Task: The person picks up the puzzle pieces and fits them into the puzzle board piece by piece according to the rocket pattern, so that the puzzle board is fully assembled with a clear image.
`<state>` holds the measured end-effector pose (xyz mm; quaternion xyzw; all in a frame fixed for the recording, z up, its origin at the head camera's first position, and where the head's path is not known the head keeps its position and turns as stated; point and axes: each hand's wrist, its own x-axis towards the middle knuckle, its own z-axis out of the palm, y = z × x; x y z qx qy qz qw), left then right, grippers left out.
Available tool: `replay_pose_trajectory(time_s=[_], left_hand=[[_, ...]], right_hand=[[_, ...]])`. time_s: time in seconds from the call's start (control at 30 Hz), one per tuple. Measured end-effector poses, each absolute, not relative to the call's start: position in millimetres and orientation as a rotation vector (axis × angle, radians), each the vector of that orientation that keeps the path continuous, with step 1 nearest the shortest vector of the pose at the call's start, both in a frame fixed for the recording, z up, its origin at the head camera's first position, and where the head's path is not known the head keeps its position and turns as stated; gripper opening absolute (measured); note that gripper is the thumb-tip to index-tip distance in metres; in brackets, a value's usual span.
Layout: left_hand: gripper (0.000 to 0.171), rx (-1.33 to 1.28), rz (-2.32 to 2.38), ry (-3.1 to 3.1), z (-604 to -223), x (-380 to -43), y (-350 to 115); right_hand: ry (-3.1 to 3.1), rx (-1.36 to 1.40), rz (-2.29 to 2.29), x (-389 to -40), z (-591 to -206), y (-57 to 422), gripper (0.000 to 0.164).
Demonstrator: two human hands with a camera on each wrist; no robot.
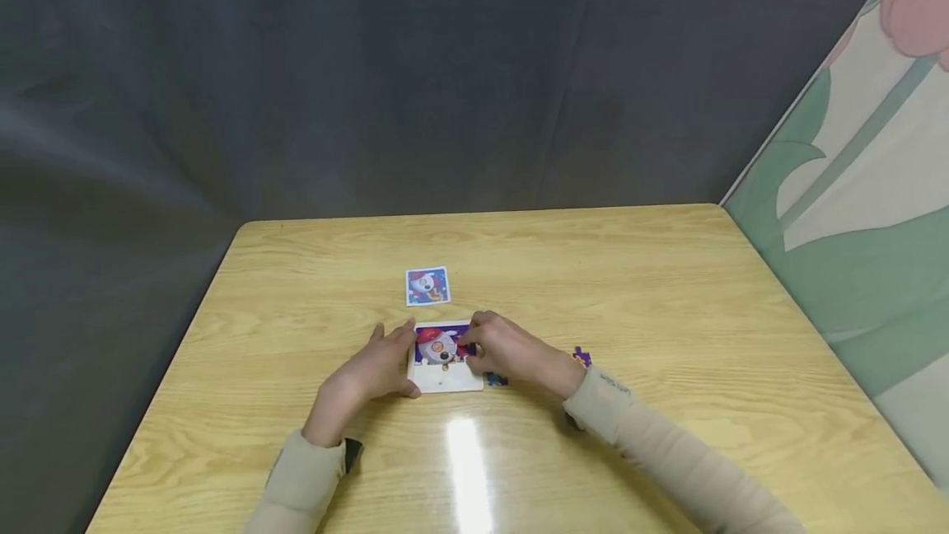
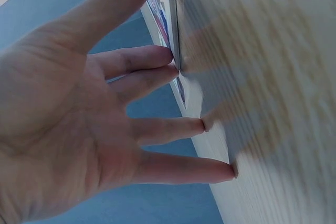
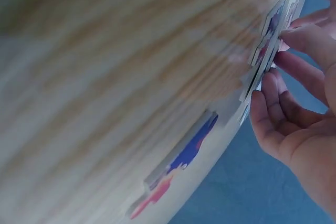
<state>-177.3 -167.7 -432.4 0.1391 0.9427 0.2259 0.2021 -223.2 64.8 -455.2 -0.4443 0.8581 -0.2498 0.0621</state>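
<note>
A small white puzzle board (image 1: 447,381) lies flat on the table, its upper part filled with a picture of a white animal's head in a red hat on purple. Along its left edge spreads my left hand (image 1: 374,365), forefinger at the upper corner and thumb at the lower one. In the left wrist view the left fingers (image 2: 173,129) are straight, fingertips down at the board and the table. My right hand (image 1: 511,348) reaches over the board's right side, thumb and forefinger pinching a purple puzzle piece (image 1: 470,349) partly hidden by them.
Behind the board lies a square picture card (image 1: 427,286) with a similar animal. A dark blue puzzle piece (image 1: 496,380) is beside the board under the right hand, and a purple-orange piece (image 1: 582,357) lies farther right. Dark curtain (image 1: 445,81) stands behind the wooden table (image 1: 630,270).
</note>
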Motion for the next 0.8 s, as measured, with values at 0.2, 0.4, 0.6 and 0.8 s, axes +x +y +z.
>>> replay_pose_trajectory(time_s=[0.2, 0.4, 0.6, 0.8], left_hand=[[0.091, 0.386, 0.629, 2.632, -431, -177, -165], [0.092, 0.4, 0.599, 2.646, -427, -177, -166], [0.09, 0.413, 0.582, 2.659, -426, -178, -168], [0.089, 0.412, 0.596, 2.638, -426, -175, -166]], right_hand=[[2.587, -1.336, -0.757, -221, -455, 66, 0.03], [2.666, -1.383, -0.699, -219, -453, 64, 0.025], [2.776, -1.386, -0.625, -215, -451, 59, 0.021], [2.845, -1.447, -0.423, -208, -455, 56, 0.013]])
